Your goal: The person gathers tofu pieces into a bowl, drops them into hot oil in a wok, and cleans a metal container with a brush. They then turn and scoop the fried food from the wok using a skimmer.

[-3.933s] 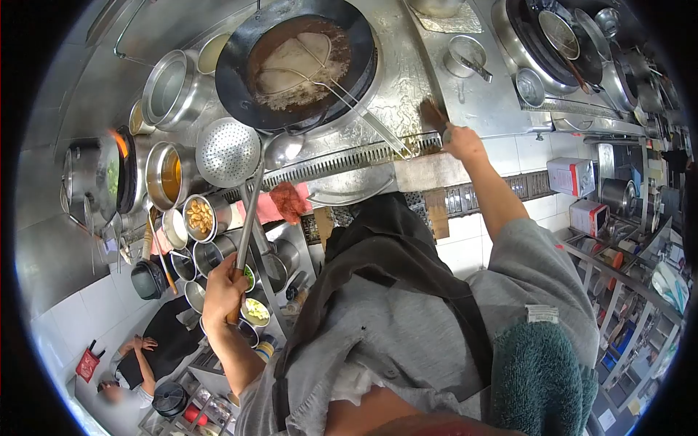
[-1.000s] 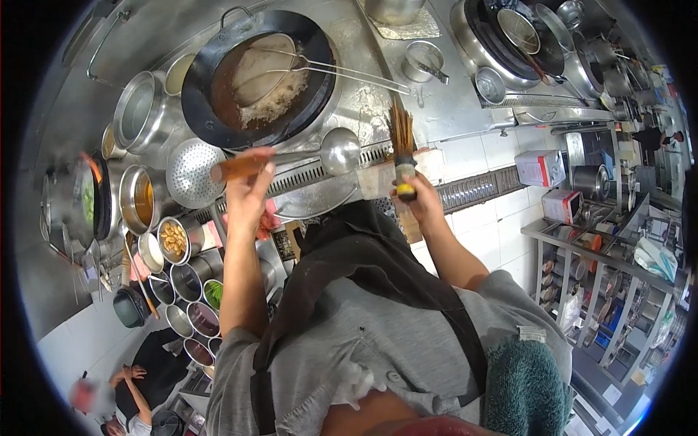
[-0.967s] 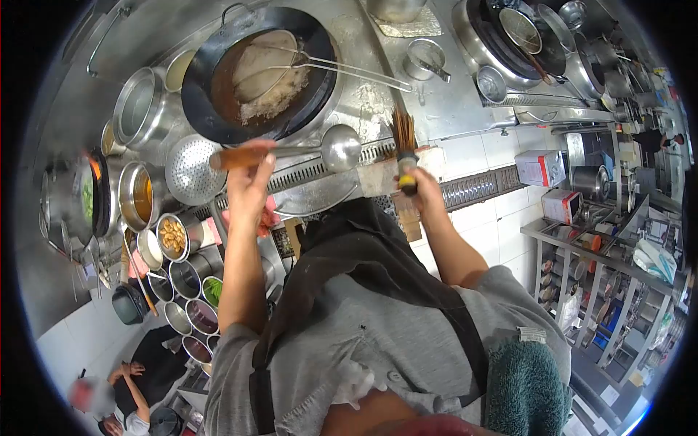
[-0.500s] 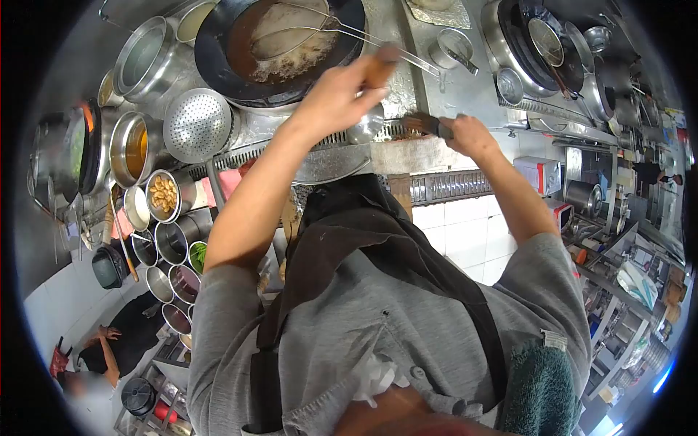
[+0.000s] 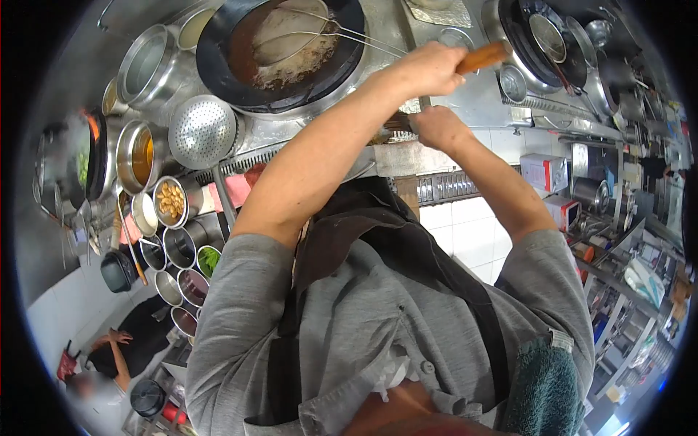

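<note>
My left hand (image 5: 434,69) is closed round a brown wooden handle (image 5: 486,56) that points to the right. The tool's other end is hidden behind my hand and forearm. Just below it, my right hand (image 5: 441,128) is closed on a short, dark tool (image 5: 402,121), whose kind I cannot make out; part of it shows left of the fist. A large black wok (image 5: 211,54) lies beyond my left forearm, holding brown liquid with pale foam. Over the liquid rests a wire strainer (image 5: 294,36), its long handle reaching right behind my left hand.
Left of the wok stand a perforated metal ladle (image 5: 203,131), a pot of orange-brown liquid (image 5: 138,154) and a container of peanut-like pieces (image 5: 170,202). More pans and a strainer (image 5: 547,38) sit at right. Another person's arm (image 5: 120,360) shows at lower left.
My left hand has moved right with the wooden handle, which now tilts rightward. My right hand has moved slightly left with its tool. The view has shifted a little.
</note>
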`<state>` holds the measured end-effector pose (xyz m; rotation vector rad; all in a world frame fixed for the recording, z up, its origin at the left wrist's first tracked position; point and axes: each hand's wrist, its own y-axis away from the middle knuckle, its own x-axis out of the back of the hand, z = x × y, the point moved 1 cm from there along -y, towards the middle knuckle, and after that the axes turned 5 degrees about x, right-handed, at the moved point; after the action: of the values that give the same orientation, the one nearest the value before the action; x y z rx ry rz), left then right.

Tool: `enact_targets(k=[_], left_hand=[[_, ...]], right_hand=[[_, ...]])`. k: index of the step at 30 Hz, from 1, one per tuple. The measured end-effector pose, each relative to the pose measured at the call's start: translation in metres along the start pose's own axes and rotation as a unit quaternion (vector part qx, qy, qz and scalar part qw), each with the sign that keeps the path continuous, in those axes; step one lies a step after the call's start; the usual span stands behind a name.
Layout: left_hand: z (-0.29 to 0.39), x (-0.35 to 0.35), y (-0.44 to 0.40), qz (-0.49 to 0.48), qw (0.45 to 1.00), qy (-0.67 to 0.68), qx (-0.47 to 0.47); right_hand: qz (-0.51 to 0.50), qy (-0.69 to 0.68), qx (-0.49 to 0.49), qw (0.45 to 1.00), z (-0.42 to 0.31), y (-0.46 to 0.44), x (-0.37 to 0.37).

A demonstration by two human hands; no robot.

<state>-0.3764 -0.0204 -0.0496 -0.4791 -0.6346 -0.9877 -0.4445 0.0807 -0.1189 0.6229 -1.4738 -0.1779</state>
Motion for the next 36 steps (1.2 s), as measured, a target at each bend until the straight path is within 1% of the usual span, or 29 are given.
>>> enact_targets(k=[2, 3, 5, 6, 7, 8, 10, 11, 12, 14, 15, 16, 18, 20, 21, 22, 24, 26, 27, 29, 30, 32, 34, 35, 36], left_hand=[[-0.006, 0.006, 0.001, 0.037, 0.999, 0.001, 0.018], [-0.008, 0.006, 0.001, 0.034, 0.999, 0.000, 0.017], [-0.010, 0.007, 0.000, 0.067, 0.997, -0.007, 0.038], [-0.010, 0.007, -0.001, 0.066, 0.997, -0.008, 0.038], [-0.011, 0.007, 0.000, 0.080, 0.996, -0.012, 0.040], [-0.012, 0.006, 0.002, 0.093, 0.995, -0.015, 0.043], [-0.019, 0.011, 0.004, 0.087, 0.995, -0.016, 0.042], [-0.022, 0.014, 0.007, 0.082, 0.996, -0.017, 0.039], [-0.024, 0.018, 0.010, 0.082, 0.996, -0.017, 0.042], [-0.027, 0.026, 0.019, 0.062, 0.998, -0.010, 0.015], [-0.025, 0.029, 0.022, 0.052, 0.998, -0.023, 0.015], [-0.023, 0.030, 0.024, 0.053, 0.998, -0.023, 0.017], [-0.018, 0.027, 0.025, 0.033, 0.999, -0.040, 0.014], [-0.016, 0.021, 0.022, 0.044, 0.998, -0.048, 0.015], [-0.016, 0.018, 0.023, 0.044, 0.998, -0.041, 0.019], [-0.016, 0.015, 0.025, 0.042, 0.998, -0.034, 0.023], [-0.017, 0.019, 0.028, 0.036, 0.998, -0.037, 0.031], [-0.024, 0.027, 0.030, 0.066, 0.996, -0.035, 0.039], [-0.028, 0.030, 0.032, 0.084, 0.996, -0.018, 0.035], [-0.030, 0.030, 0.030, 0.087, 0.995, -0.027, 0.050], [-0.031, 0.030, 0.029, 0.089, 0.993, -0.036, 0.064], [-0.026, 0.022, 0.027, 0.097, 0.993, -0.043, 0.052], [-0.023, 0.019, 0.023, 0.106, 0.992, -0.050, 0.043], [-0.022, 0.017, 0.022, 0.104, 0.993, -0.048, 0.040], [-0.022, 0.015, 0.022, 0.101, 0.993, -0.046, 0.036]], right_hand=[[-0.039, 0.041, -0.022, 0.998, 0.017, 0.001, -0.012], [-0.049, 0.040, -0.024, 0.998, 0.018, -0.001, -0.019], [-0.053, 0.033, -0.015, 0.998, 0.005, -0.010, -0.032], [-0.056, 0.030, -0.004, 0.998, -0.004, -0.015, -0.032], [-0.036, 0.049, 0.028, 0.998, -0.010, -0.018, -0.030], [-0.037, 0.048, 0.031, 0.998, -0.006, -0.020, -0.029], [0.039, -0.081, -0.011, 0.996, 0.008, -0.022, -0.024], [0.079, -0.140, -0.032, 0.986, 0.011, -0.007, -0.006], [0.078, -0.141, -0.029, 0.987, 0.018, -0.002, -0.007], [0.081, -0.092, -0.029, 0.992, 0.030, 0.003, -0.011], [0.035, -0.036, -0.040, 0.998, 0.026, -0.001, -0.014], [0.035, -0.036, -0.038, 0.998, 0.021, -0.006, -0.021], [-0.052, -0.007, 0.040, 0.998, 0.000, -0.014, -0.035], [-0.035, -0.013, 0.061, 0.997, -0.029, -0.024, -0.021], [0.009, -0.046, 0.047, 0.998, -0.034, -0.031, -0.023], [0.051, -0.079, 0.032, 0.995, -0.035, -0.036, -0.026], [0.063, -0.085, 0.030, 0.994, -0.023, -0.031, -0.010], [0.049, -0.088, 0.015, 0.995, -0.002, -0.023, -0.005], [0.038, -0.067, -0.001, 0.997, 0.007, -0.016, -0.002], [-0.002, -0.019, -0.017, 1.000, 0.009, -0.012, 0.001], [-0.001, -0.020, -0.019, 1.000, 0.004, -0.017, -0.011], [-0.051, -0.002, 0.023, 0.998, -0.011, -0.038, -0.043], [-0.003, -0.011, 0.057, 0.998, -0.043, -0.042, -0.029], [0.057, -0.035, 0.048, 0.997, -0.048, -0.039, -0.020], [0.055, -0.038, 0.048, 0.997, -0.047, -0.035, -0.010]])
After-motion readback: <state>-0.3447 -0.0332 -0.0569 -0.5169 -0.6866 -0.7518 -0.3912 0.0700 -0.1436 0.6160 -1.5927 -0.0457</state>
